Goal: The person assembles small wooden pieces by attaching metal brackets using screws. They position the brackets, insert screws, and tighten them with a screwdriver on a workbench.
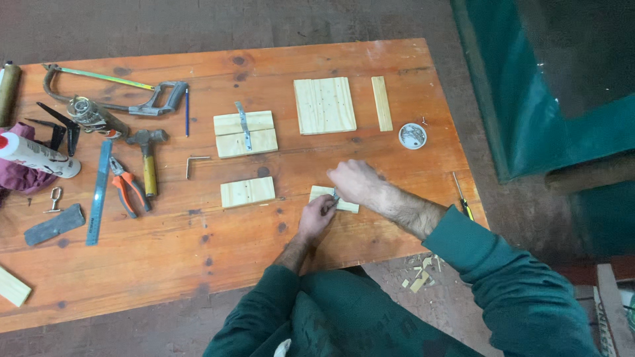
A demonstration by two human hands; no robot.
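My hands meet over a small pine block (346,206) lying flat near the front edge of the worktop (264,264). My left hand (317,217) is curled almost shut at the block's near corner, fingertips pinched on or around something small and grey there; I cannot tell what it is. My right hand (356,182) lies over the block's far side, fingers bent down on it, covering most of the top.

I judge the block light, stiff and dry, with a smooth planed face that would slide easily on the varnished boards, so it wants pressing down flat or gripping by its two long edges, not by the corners. Soft pine like this dents and splits near the ends, so I would keep any force away from the end grain.

Just to the left lies a similar block (247,192), and farther back two boards joined by a metal strap (245,132) and a square panel (324,106). A hammer (148,158) and pliers (127,188) lie well apart on the left; a round tin of small fasteners (412,136) sits to the back right.
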